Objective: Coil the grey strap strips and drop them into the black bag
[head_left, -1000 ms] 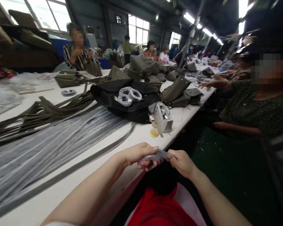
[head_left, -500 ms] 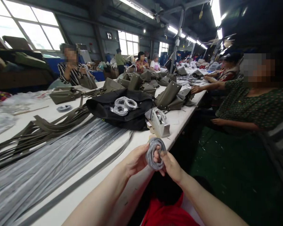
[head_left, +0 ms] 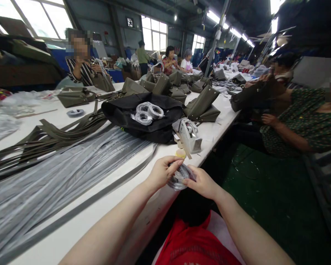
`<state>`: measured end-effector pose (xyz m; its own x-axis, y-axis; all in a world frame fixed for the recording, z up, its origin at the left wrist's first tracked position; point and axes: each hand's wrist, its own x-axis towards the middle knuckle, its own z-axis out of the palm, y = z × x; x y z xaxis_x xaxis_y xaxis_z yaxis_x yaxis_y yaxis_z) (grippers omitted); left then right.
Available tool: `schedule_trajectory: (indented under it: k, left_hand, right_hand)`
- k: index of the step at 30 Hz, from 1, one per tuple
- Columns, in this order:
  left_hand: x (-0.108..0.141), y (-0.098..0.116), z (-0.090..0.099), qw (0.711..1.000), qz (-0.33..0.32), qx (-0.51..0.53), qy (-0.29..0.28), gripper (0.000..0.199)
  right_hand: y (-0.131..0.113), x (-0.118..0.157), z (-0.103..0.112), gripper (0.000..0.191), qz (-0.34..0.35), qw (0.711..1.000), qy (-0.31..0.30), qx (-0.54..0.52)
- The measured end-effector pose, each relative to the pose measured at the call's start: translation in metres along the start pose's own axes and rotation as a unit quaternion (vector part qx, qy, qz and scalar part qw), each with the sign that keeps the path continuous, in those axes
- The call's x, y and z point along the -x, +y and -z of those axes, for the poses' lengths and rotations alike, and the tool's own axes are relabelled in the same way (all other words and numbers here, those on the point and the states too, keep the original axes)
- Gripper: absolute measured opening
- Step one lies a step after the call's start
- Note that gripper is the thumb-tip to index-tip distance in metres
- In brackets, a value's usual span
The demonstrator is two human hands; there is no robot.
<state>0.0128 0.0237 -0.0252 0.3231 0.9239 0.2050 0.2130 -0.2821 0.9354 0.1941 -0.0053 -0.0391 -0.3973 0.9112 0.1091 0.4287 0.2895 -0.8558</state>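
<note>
Grey coil [head_left: 177, 182], face-on a moment ago, now tips flatter; left hand [head_left: 163, 171] and right hand [head_left: 202, 181], nearly closed, pinch it, handling apparently unfinished.

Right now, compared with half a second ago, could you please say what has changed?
The left hand and right hand still hold the grey coil, now tipped, facing the camera less squarely. The co-worker at right, reaching to the table before, now has a dark bag raised in front. The black cloth, white coils and tape dispenser stayed.
</note>
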Motion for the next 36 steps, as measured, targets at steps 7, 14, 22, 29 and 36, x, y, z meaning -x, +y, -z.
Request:
schedule_trajectory:
  k: [7, 14, 22, 29, 36]
  left_hand:
    - [-0.005, 0.004, 0.013, 0.999, 0.006, -0.002, -0.033, 0.035]
    - [-0.001, 0.003, 0.016, 0.97, -0.082, -0.074, -0.218, 0.031]
    - [-0.014, -0.033, 0.017, 0.957, -0.018, -0.289, -0.001, 0.036]
    - [-0.011, -0.027, 0.013, 0.92, 0.015, -0.392, -0.021, 0.045]
    - [-0.014, -0.035, 0.013, 0.927, 0.037, -0.374, 0.005, 0.036]
  right_hand:
    - [0.009, -0.002, 0.008, 0.033, -0.025, 0.999, -0.015, -0.031]
    - [0.014, -0.014, 0.004, 0.031, 0.01, 0.993, -0.11, -0.038]
    - [0.033, -0.051, 0.016, 0.025, -0.08, 0.914, 0.128, 0.375]
    - [0.056, -0.075, 0.003, 0.019, -0.129, 0.833, 0.098, 0.529]
    - [0.057, -0.048, 0.022, 0.024, -0.14, 0.813, 0.115, 0.554]
